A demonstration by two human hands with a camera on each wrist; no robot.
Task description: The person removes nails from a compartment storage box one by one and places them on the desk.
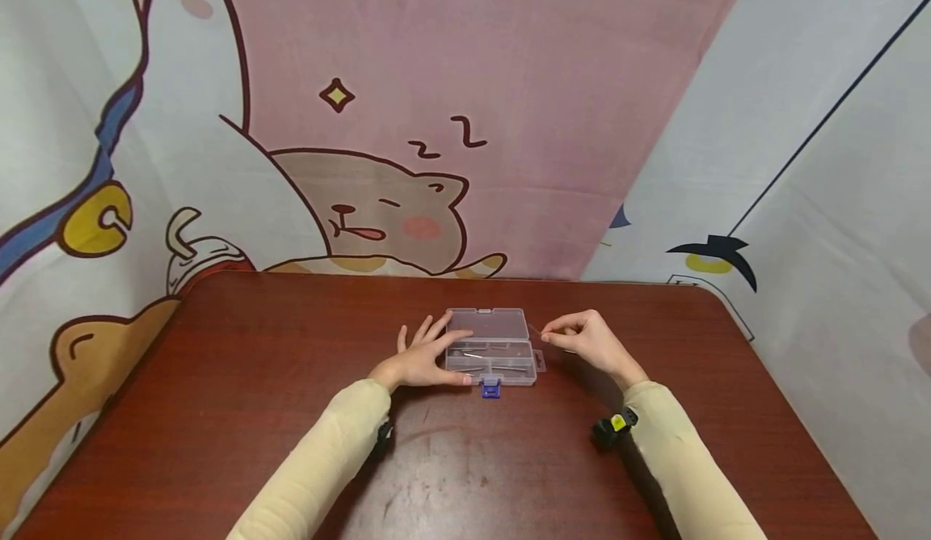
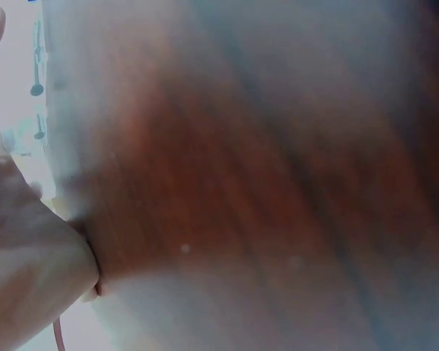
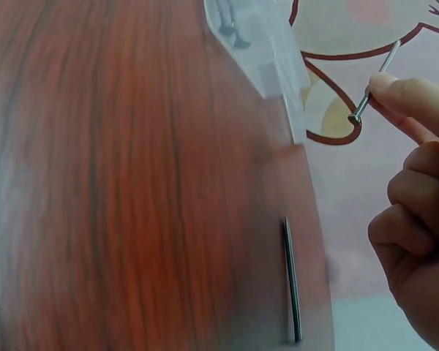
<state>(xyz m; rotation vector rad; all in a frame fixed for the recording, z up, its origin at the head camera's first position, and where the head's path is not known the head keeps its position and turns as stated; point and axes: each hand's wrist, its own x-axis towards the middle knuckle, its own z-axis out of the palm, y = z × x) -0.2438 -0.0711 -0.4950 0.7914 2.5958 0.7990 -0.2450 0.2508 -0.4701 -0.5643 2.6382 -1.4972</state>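
A clear plastic box (image 1: 452, 362) lies with its lid (image 1: 489, 326) folded back on the table. Several nails (image 1: 502, 369) lie in its compartments. My left hand (image 1: 418, 360) rests at the box's left side with fingers spread, thumb along the front edge and index finger over the lid side. Between thumb and fingertip my right hand (image 1: 592, 342) pinches a nail (image 3: 361, 108), held to the right of the box with its head downward in the right wrist view. Another nail (image 3: 291, 281) lies on the table beneath that hand.
A blue latch (image 1: 490, 390) sticks out from the box's front, and a clear hanging tab (image 1: 539, 360) from its right side. The brown wooden table (image 1: 305, 443) meets a cartoon-printed cloth (image 1: 553, 120) at its back edge.
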